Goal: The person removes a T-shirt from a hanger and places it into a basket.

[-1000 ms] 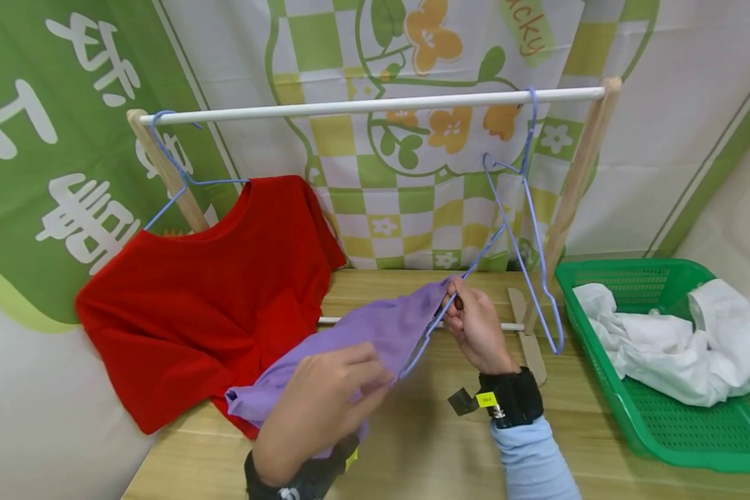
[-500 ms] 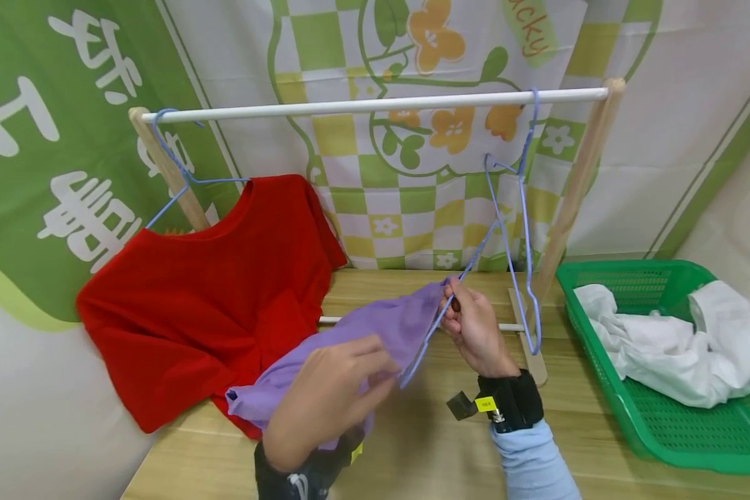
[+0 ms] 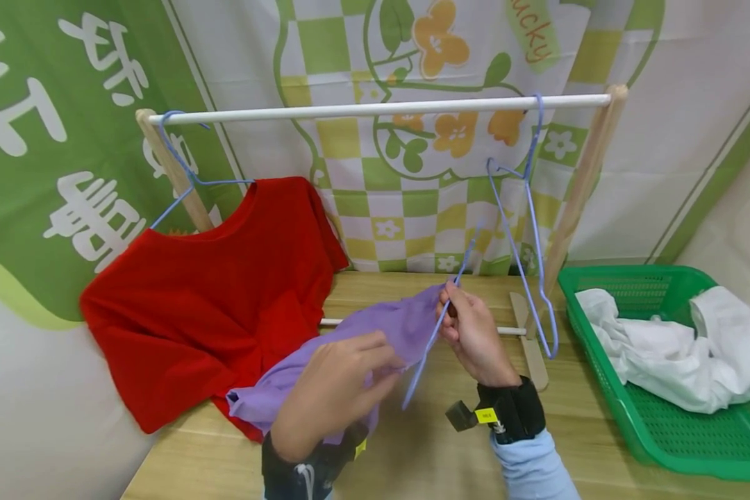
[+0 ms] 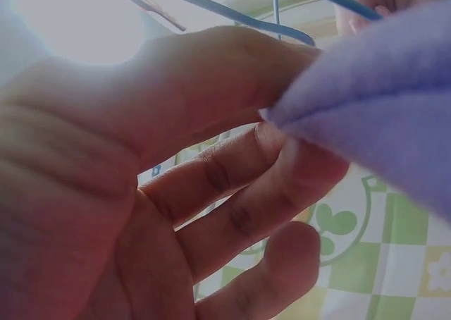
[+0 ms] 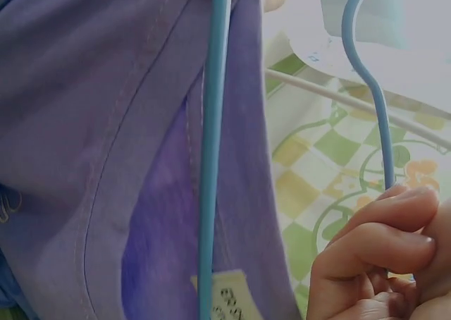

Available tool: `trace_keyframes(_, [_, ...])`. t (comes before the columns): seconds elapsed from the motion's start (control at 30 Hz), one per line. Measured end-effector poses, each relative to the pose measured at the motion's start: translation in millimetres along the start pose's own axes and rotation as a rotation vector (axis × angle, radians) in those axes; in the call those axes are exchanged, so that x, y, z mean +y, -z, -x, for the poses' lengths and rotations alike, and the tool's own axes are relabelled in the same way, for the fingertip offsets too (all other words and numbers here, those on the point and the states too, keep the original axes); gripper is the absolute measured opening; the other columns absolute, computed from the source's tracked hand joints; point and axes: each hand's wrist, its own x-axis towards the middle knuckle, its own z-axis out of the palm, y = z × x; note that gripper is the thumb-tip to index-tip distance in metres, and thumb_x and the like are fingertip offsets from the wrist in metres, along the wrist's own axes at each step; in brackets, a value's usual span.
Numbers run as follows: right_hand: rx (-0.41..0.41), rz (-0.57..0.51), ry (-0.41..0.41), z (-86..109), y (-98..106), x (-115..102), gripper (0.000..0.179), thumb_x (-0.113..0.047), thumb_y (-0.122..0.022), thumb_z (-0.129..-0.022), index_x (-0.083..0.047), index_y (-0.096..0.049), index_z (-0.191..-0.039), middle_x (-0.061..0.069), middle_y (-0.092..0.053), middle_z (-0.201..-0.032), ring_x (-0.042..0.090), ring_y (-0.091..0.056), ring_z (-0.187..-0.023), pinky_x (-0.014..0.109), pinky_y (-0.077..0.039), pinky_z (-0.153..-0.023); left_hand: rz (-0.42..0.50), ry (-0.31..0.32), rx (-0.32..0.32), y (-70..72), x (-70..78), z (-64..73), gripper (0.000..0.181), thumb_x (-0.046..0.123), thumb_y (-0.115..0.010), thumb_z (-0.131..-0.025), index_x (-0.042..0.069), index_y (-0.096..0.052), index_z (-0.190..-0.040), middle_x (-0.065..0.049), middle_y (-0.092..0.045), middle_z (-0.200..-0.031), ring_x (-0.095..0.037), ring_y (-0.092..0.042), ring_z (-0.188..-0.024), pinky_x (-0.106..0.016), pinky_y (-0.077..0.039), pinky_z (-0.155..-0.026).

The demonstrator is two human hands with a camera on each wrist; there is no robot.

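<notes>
A purple shirt (image 3: 350, 340) stretches between my two hands above the table, its inner label (image 5: 229, 292) showing in the right wrist view. My left hand (image 3: 337, 382) pinches the edge of the cloth between thumb and fingers, as the left wrist view shows. With curled fingers my right hand (image 3: 471, 333) grips a blue hanger (image 3: 423, 361) beside the shirt's upper corner; whether it pinches cloth too I cannot tell. One bar of that hanger slants down across the shirt's opening, its lower end free in front of the cloth. The hanger's hook end is blurred.
A red T-shirt (image 3: 219, 292) hangs on a hanger at the left of the rack (image 3: 375, 110). Another blue hanger (image 3: 540, 278) hangs at the rack's right end. A green basket (image 3: 606, 389) with white cloth (image 3: 662, 344) stands on the right of the wooden table (image 3: 437, 444).
The hanger in my right hand has tilted steeper, its lower end swinging down. My left hand has shifted slightly to the right. The hanger on the rack's right end has swayed.
</notes>
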Motion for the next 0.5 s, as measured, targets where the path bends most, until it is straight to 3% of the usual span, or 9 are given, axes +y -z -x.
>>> trace_keyframes(0.5, [-0.136,0.057,0.041,15.2,-12,-6,0.034,-0.037,-0.042,-0.114,-0.015,-0.051,-0.091,-0.009,-0.047,-0.07,0.0,-0.04,-0.051,0.015,-0.032,-0.047,0.004,0.008,-0.002,-3.5,-4.2,-4.0,0.013,0.011,-0.084,-0.086,0.02,-0.076,-0.09,0.009,-0.063,-0.078,-0.007,-0.059,-0.067,-0.015,-0.043,-0.059])
